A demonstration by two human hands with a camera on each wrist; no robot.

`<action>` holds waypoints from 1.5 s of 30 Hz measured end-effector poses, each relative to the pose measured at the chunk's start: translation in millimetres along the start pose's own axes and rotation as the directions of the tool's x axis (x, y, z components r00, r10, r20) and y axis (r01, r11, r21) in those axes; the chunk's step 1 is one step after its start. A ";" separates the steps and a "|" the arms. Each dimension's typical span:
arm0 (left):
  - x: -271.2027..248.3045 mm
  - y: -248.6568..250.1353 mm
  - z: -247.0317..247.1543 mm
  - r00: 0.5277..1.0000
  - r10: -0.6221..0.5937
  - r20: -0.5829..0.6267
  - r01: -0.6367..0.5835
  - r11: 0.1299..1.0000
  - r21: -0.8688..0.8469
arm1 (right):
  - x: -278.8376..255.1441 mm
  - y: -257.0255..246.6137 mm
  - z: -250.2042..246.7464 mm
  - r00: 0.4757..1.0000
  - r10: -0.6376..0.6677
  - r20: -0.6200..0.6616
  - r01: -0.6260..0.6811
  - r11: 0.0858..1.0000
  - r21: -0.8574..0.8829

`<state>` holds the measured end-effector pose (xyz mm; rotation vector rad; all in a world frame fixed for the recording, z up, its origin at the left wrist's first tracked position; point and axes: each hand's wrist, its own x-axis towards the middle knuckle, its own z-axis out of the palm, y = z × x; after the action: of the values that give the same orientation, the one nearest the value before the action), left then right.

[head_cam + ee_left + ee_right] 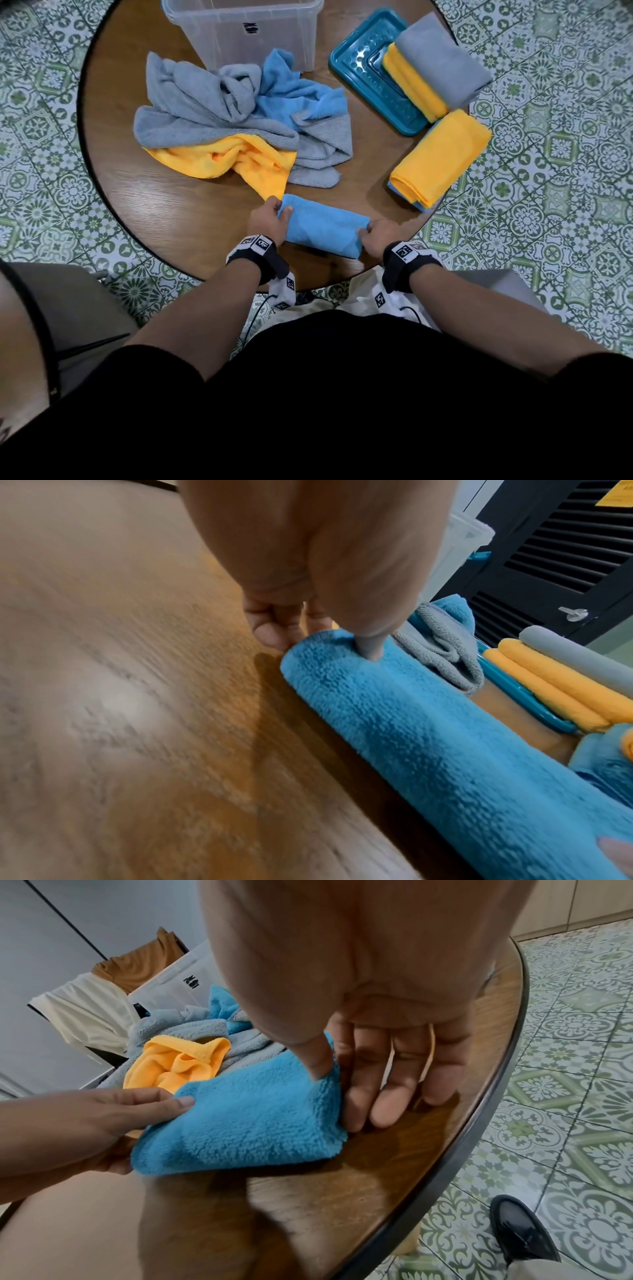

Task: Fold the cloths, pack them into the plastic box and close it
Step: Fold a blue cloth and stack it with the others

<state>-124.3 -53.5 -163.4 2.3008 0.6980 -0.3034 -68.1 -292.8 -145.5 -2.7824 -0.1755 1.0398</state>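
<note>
Left hand (266,219) and right hand (378,236) pinching blue cloth (323,224) ends on desk (164,205); square corners, press crease flat.

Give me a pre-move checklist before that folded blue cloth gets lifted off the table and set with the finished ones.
1. Left hand holds one end of the blue cloth, thumb on top: ok.
2. Right hand pinches the other end: ok.
3. Fold is neat and flat on the table: ok in the head view; the underside layers cannot be seen.
4. Room on a finished stack: ok, the yellow cloth lies folded at the right with a free top.
5. Plastic box open to receive cloths: ok, the teal lid lies off it on the table.
6. Folding finished: not ok, the pile of unfolded cloths remains.
</note>
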 end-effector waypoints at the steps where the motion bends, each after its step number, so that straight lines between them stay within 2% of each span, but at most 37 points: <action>1: -0.7 1.8 -0.1 1.000 -0.017 -0.005 0.017 1.000 0.002 | -0.5 -1.3 -0.3 1.000 0.001 -0.023 -0.001 1.000 0.006; 5: -2.5 7.2 1.0 0.990 -0.123 -0.075 0.120 0.992 -0.041 | -10.1 -13.8 -10.2 0.978 -0.026 -0.208 0.024 1.000 -0.011; 7: -3.5 7.4 -0.2 0.976 -0.205 -0.069 0.204 0.979 -0.022 | -9.7 -25.2 -12.5 0.959 -0.167 -0.227 0.172 0.985 -0.001; 8: -3.5 7.3 -1.2 0.968 -0.245 -0.050 0.246 0.969 0.007 | -9.8 -31.8 -13.3 0.941 -0.271 -0.205 0.273 0.962 -0.015; 10: -2.5 5.3 -2.5 0.954 -0.301 0.014 0.300 0.953 0.031 | -5.3 -40.2 -6.8 0.900 -0.431 -0.067 0.425 0.901 -0.089; 12: -1.6 2.0 -2.5 0.944 -0.321 0.072 0.322 0.947 0.003 | -1.7 -42.3 3.9 0.896 -0.438 0.078 0.444 0.891 -0.091; 15: 0.5 -1.5 -2.9 0.926 -0.342 0.160 0.352 0.935 -0.040 | 4.4 -39.8 15.9 0.923 -0.383 0.049 0.381 0.924 0.045; 17: -0.6 1.9 -7.4 0.922 -0.317 0.224 0.326 0.945 -0.002 | 6.8 -40.5 13.6 0.947 -0.321 0.023 0.308 0.926 0.219; 19: -1.5 6.0 -9.4 0.913 -0.302 0.275 0.312 0.950 0.009 | 8.9 -41.0 5.1 0.963 -0.265 0.055 0.232 0.913 0.336; 22: -4.1 11.9 -10.1 0.926 -0.255 0.279 0.309 0.936 -0.169 | 13.8 -40.0 -4.4 0.965 -0.238 0.110 0.193 0.928 0.318; 24: -5.4 18.8 -11.1 0.946 -0.180 0.270 0.261 0.917 -0.302 | 15.4 -40.1 -8.5 0.971 -0.212 0.108 0.166 0.929 0.331; 26: -7.9 30.9 -19.1 0.947 -0.089 0.308 0.233 0.850 -0.472 | 12.1 -39.1 -15.6 0.979 -0.204 -0.007 0.193 0.916 0.351; 28: -5.3 41.0 -29.7 0.936 0.011 0.351 0.196 0.813 -0.548 | 8.9 -38.2 -27.2 0.955 -0.251 -0.159 0.292 0.893 0.343; 30: 0.4 52.1 -43.2 0.908 0.103 0.407 0.144 0.834 -0.533 | 5.3 -39.1 -43.9 0.933 -0.328 -0.148 0.360 0.852 0.380; 33: 8.6 79.8 -63.1 0.850 0.189 0.492 0.129 0.831 -0.542 | -2.6 -37.6 -68.5 0.944 -0.326 0.056 0.221 0.747 0.627; 34: 11.2 90.7 -68.6 0.837 0.223 0.500 0.119 0.818 -0.563 | -7.1 -36.6 -76.0 0.942 -0.324 0.087 0.172 0.689 0.704; 36: 16.2 113.8 -76.6 0.819 0.275 0.504 0.119 0.778 -0.617 | -10.8 -32.4 -86.8 0.955 -0.290 0.066 0.119 0.577 0.808; 38: 26.3 135.4 -77.6 0.830 0.281 0.483 0.152 0.718 -0.680 | -7.9 -22.9 -95.3 0.975 -0.220 0.017 0.096 0.492 0.866; 39: 31.4 147.4 -77.3 0.849 0.268 0.455 0.163 0.686 -0.709 | -5.3 -17.1 -100.2 0.982 -0.188 -0.008 0.099 0.481 0.871; 40: 40.8 157.8 -75.3 0.880 0.237 0.412 0.164 0.662 -0.731 | -4.4 -11.5 -107.2 0.984 -0.171 -0.048 0.127 0.490 0.862; 42: 59.2 179.3 -71.4 0.939 0.157 0.305 0.131 0.658 -0.742 | -4.0 2.0 -124.8 0.978 -0.154 -0.139 0.203 0.566 0.799; 45: 89.5 210.3 -62.7 0.978 0.058 0.202 0.116 0.651 -0.750 | 2.0 25.8 -155.3 0.965 -0.152 -0.214 0.262 0.574 0.775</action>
<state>69.0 -102.6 -35.5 1.4160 0.5976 -0.2032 37.0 -335.3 -36.4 -1.9125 -0.0013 0.6368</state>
